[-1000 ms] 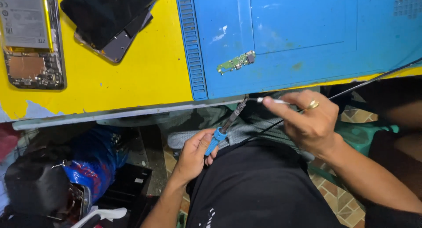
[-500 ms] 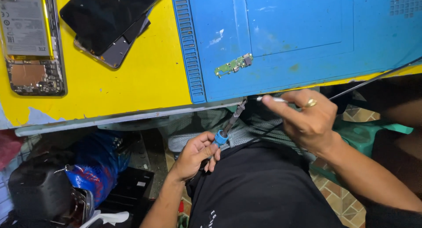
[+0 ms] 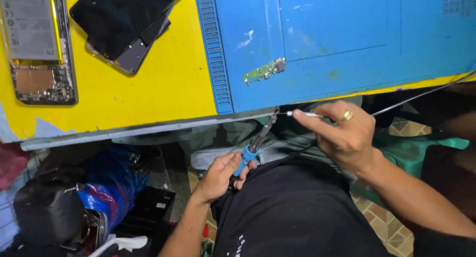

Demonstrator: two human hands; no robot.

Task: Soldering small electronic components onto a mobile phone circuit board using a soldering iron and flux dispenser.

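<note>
My left hand [image 3: 221, 176] grips the blue handle of a soldering iron [image 3: 256, 145] below the table edge, its metal tip pointing up and to the right. My right hand [image 3: 342, 134], with a gold ring, pinches a thin strand of solder wire [image 3: 301, 114] whose end meets the iron's tip just under the table edge. A small green circuit board [image 3: 265, 71] lies on the blue work mat [image 3: 347, 44] above both hands.
An opened phone [image 3: 37, 46] showing its battery lies at the left of the yellow table [image 3: 163, 88], beside two stacked dark phone screens [image 3: 126, 24]. A black cable [image 3: 421, 94] runs off to the right. Bags and dark clutter [image 3: 74, 202] sit on the floor at left.
Both hands have stayed almost still below the table edge; the view has shifted slightly. The wire's end and the iron's tip remain together.
</note>
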